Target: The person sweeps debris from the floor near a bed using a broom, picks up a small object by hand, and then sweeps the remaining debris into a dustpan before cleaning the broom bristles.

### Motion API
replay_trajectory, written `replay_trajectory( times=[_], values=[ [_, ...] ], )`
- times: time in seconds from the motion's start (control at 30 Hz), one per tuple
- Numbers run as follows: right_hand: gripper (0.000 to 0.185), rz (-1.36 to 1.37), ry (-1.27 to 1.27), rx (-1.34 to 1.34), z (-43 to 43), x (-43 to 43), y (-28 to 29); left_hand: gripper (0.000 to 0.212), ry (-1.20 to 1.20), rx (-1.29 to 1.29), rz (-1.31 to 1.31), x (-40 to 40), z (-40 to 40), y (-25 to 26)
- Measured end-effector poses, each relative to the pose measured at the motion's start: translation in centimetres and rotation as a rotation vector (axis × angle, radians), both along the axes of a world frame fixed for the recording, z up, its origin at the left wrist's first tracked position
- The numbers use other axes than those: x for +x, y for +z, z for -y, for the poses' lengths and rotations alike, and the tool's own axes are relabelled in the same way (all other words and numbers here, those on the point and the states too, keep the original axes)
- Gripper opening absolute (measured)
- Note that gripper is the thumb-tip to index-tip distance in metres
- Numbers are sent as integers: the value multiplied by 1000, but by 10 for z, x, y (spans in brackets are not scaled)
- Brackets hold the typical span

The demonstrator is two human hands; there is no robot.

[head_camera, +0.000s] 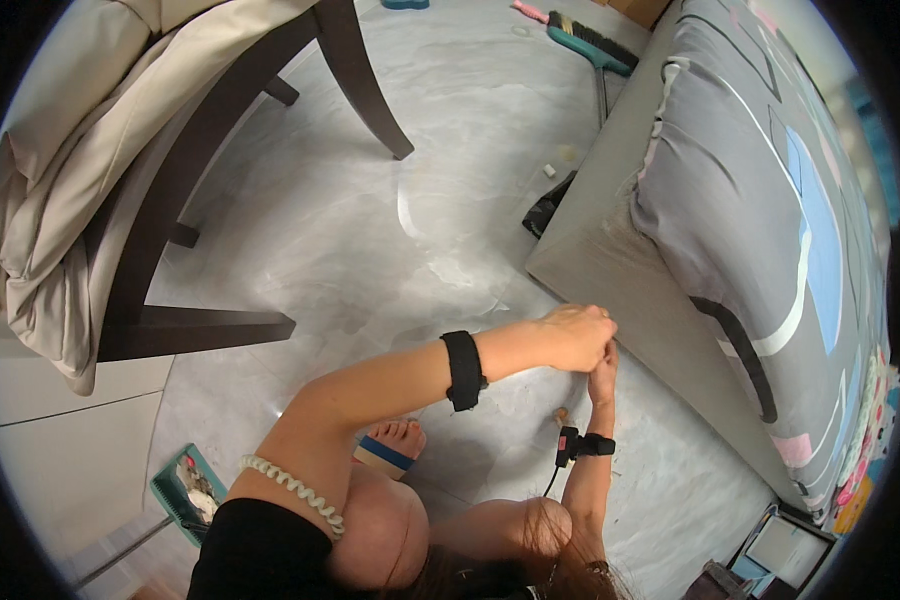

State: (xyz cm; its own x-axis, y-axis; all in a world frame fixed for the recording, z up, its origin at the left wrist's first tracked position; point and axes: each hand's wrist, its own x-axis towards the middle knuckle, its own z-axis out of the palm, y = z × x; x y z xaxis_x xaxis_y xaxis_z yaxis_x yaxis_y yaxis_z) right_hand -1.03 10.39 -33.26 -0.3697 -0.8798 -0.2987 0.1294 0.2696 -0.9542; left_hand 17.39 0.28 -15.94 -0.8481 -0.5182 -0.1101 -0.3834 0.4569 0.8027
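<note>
My left hand (581,336) reaches across to the right, its fingers curled, beside the corner of the grey upholstered bed base (607,292). Just below it, my right hand (604,373) is raised so that its fingertips meet the left hand's fingers. Whatever may be between the fingers is hidden or too small to tell. Black straps circle both forearms, and the one on the right arm (586,445) carries a small black device with a cable. Under the hands lies the grey marbled floor (450,300).
A dark wooden chair (367,90) draped with beige fabric stands at the left. A green broom (589,46) lies beside the bed at the top. At the lower left is a green dustpan (189,491) with debris. A black item (547,206) lies against the bed base.
</note>
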Motion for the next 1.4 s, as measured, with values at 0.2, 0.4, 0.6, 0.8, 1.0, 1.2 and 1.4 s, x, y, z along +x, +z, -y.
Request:
replay_trajectory(
  times=[0.2,0.4,0.6,0.8,1.0,1.2,1.4],
  values=[
    [30,-455,-146,-58,22,27,-23,20,19,56,190,-2,4,-11],
    [34,-835,-314,69,-31,32,-3,18,-24,1,277,0,-5,-15],
    [32,-840,-140,195,-151,16,31,17,-59,-32,243,-15,-20,-24],
    [26,-427,19,389,-287,5,62,32,-220,-156,86,-41,-44,-16],
    [28,-300,7,518,-397,35,95,51,-451,-205,108,-62,-66,-28],
    [24,-218,-248,641,-395,64,103,56,-456,-570,95,-71,-74,-92],
    [20,-505,-175,751,-447,92,139,52,-581,-663,28,-93,-85,-121]
  ],
)
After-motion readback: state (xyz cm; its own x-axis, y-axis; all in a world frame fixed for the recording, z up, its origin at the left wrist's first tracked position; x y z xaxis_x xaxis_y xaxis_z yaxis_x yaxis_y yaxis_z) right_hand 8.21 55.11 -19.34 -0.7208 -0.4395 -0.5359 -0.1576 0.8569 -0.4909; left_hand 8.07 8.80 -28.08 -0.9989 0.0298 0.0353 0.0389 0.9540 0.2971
